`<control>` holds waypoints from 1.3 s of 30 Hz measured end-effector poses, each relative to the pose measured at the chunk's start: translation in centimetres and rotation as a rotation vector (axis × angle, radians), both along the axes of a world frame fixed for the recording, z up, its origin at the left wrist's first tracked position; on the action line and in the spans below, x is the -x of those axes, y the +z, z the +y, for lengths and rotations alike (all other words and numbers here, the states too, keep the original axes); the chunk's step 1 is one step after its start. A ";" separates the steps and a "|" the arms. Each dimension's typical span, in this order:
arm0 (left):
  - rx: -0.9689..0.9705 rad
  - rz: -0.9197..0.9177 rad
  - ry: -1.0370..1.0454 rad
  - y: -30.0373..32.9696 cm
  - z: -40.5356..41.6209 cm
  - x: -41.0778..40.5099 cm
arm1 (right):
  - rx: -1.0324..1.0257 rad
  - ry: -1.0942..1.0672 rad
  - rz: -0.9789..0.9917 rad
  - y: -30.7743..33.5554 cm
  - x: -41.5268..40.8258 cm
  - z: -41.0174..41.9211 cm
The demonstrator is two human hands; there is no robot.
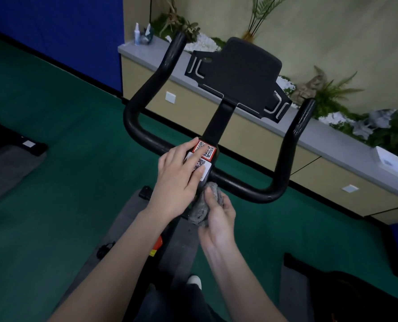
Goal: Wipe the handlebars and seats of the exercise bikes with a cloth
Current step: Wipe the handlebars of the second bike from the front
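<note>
A black exercise bike handlebar [283,159] curves in front of me, with a black tablet holder [237,73] above its middle. My left hand [181,173] rests flat with straight fingers on the centre clamp, over the QR-code stickers [207,152]. Just below the bar, my right hand [218,217] grips a bunched grey cloth [202,208] and holds it against the underside of the clamp. The bike's seat is out of view.
A beige planter ledge [332,145] with plants runs behind the bike; a spray bottle [137,33] stands at its left end. Green floor surrounds a grey mat [128,219] under the bike. Other dark equipment sits at the far left [7,135] and lower right [355,293].
</note>
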State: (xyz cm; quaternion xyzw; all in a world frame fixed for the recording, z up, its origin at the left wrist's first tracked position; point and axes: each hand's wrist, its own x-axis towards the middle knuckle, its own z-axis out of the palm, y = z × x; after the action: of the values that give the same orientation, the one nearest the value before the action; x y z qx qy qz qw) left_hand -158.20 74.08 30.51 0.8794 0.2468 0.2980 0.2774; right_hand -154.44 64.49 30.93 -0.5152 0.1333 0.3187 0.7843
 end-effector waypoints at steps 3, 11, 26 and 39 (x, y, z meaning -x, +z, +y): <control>-0.001 0.010 -0.011 0.0 0.1 0.1 | 0.067 -0.056 -0.046 -0.3 -0.6 -0.9; 0.021 -0.002 0.018 0.1 -0.2 -0.1 | 0.117 -0.132 -0.144 -0.4 -0.9 -1.5; 0.007 0.010 0.017 0.4 -0.2 0.0 | -0.110 -0.021 0.104 0.4 -0.8 -0.1; 0.019 0.031 0.011 0.2 -0.1 0.0 | -0.004 -0.147 0.053 0.2 -1.3 -1.7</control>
State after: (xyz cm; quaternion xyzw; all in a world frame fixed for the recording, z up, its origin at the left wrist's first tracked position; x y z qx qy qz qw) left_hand -158.19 73.94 30.74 0.8798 0.2589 0.2836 0.2802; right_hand -153.15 62.80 31.10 -0.4941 0.1907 0.2740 0.8028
